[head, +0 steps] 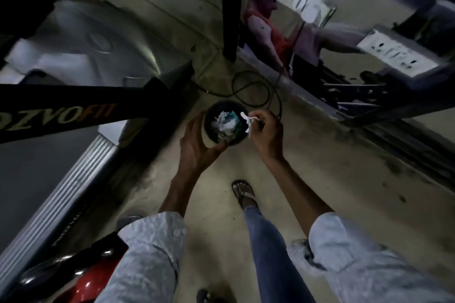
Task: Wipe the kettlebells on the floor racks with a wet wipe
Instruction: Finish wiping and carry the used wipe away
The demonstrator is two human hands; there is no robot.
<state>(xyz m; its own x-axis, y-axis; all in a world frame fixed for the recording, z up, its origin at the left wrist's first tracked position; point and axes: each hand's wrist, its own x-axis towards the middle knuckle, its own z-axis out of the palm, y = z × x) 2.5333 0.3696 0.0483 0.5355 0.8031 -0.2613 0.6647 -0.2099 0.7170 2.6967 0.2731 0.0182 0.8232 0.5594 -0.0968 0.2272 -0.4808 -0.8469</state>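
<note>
White wipe [248,123] hung pinched in the right hand [265,131], seemingly for discarding. Left hand [197,141] gripped the bin [222,105] steady.

One wide-angle camera, worn on the person's head, faces steeply down along both forearms. The black bin [225,104] sits mid-frame, near and within reach, with the left hand [197,145] and right hand [264,131] at its sides. The floor [307,155] spreads around the bin.

The white wet wipe [248,123], crumpled and twisted, hangs pinched in the right hand [264,130] at the rim of the black bin [221,103].
</note>
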